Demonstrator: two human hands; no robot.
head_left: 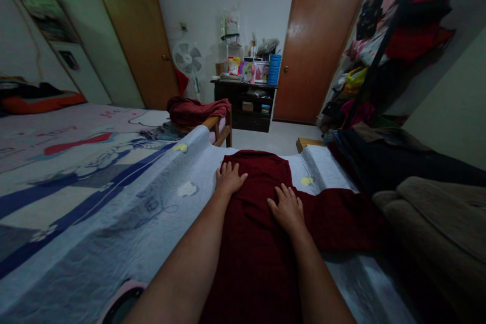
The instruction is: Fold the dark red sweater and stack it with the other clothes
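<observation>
A dark red garment (258,223) lies spread out on a light blue bed cover (159,228), with one part, perhaps a sleeve, reaching out to the right. Near its upper left edge, my left hand (230,179) rests flat with the fingers spread. Lower down on the right side, my right hand (287,206) also lies on the cloth, fingers stretched out and apart. Neither hand grasps the fabric. The garment's near end runs out of view between my forearms.
Folded dark clothes (413,162) and a brown folded cloth (440,217) are piled on the right. Another reddish cloth (197,111) hangs over a wooden bed rail (228,131). Beyond the bed stand a fan (189,58) and a dark cabinet (231,93). A pink-rimmed round object (125,298) lies at lower left.
</observation>
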